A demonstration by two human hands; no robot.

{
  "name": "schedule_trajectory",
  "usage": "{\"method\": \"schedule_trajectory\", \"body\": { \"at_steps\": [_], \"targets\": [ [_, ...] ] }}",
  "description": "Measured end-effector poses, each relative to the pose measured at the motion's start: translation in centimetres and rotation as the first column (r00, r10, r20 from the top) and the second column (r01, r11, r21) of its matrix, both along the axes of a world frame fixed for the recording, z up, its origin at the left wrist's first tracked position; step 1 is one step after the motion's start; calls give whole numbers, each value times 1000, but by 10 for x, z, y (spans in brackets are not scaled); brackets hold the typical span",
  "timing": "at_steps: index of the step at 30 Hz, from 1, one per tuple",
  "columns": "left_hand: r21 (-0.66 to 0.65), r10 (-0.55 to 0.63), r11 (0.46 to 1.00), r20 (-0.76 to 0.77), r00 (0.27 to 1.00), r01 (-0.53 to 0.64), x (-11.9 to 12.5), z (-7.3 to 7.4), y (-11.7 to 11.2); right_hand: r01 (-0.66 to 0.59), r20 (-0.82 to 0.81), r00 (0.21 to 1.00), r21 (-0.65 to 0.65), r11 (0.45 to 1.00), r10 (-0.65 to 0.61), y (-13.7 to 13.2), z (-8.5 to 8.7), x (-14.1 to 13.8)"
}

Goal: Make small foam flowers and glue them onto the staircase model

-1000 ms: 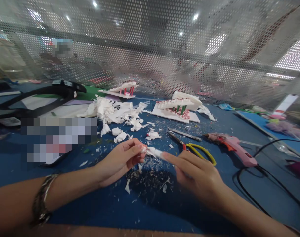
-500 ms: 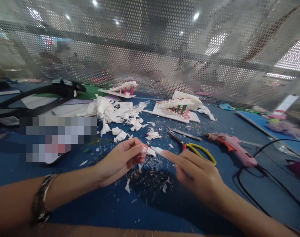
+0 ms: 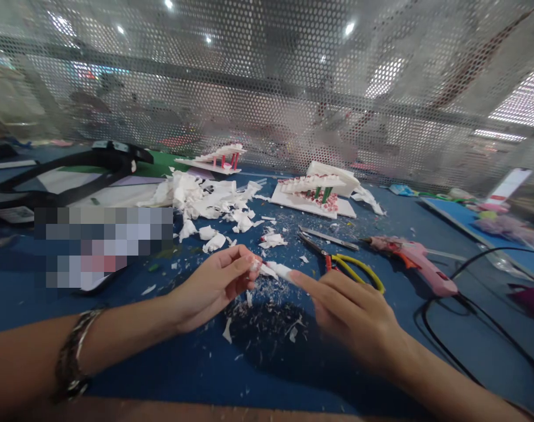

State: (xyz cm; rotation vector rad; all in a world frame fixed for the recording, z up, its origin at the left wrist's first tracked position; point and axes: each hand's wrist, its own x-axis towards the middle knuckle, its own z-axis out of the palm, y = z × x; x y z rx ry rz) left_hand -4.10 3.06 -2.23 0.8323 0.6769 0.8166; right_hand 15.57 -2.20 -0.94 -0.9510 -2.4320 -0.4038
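My left hand [image 3: 209,288] pinches a small white piece with red marks [image 3: 255,265] between thumb and fingertips. Closed around a slim white pen-like stick with a dark red tip [image 3: 281,270] is my right hand [image 3: 354,308]. That tip is at the small piece, apparently touching it; the fingers partly hide both. Just beyond my hands lie white paper scraps [image 3: 273,241]. Open scissors with yellow handles [image 3: 354,271] rest behind my right hand.
A pink glue gun [image 3: 420,266] with a black cable lies at right. Behind stand two white stair-like models, one on green posts [image 3: 313,193], one on red posts [image 3: 225,159]. Torn white paper [image 3: 200,196] is heaped at centre-left, near a phone and a black strap [image 3: 77,181].
The stick in my right hand has shifted slightly and its red tip shows more clearly against the small piece. My left hand has drawn a little to the left.
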Motion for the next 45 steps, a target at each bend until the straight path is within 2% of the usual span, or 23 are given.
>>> {"method": "schedule_trajectory", "body": {
  "at_steps": [4, 13, 24, 30, 33, 36, 38, 42, 45],
  "targets": [
    [0, 2, 1000, -11, 1000, -2, 1, -1, -1, -3, 60, 998, -11, 1000, 4, 0, 0, 0],
    [34, -4, 999, -35, 999, 5, 1, 1, -2, 12, 28, 1000, 29, 1000, -13, 0, 0, 0],
    [57, 4, 998, -40, 999, -2, 0, -1, -2, 13, 87, 996, 55, 998, -18, -1, 0, 2],
    [60, -11, 998, -49, 999, 14, 0, -1, -2, 2, 89, 996, 29, 1000, -4, 0, -1, 2],
    [67, -6, 998, -32, 999, 9, 0, 0, -1, 53, -71, 996, 21, 998, -51, -1, 1, 0],
    [88, 14, 996, -37, 999, -11, 0, 0, 0, 84, -334, 936, -101, 991, -113, -1, 7, -3],
    [99, 23, 995, -60, 998, -17, 0, 0, 0, 95, -426, 889, -188, 978, -168, -1, 12, -3],
    [111, 19, 994, -110, 994, -7, 0, 0, 0, -2, -519, 826, -393, 920, -220, -1, 14, -2],
    [111, -1, 994, -147, 989, 17, 0, 0, 1, -99, -621, 735, -496, 863, -272, -2, 11, -1]
  ]
}}
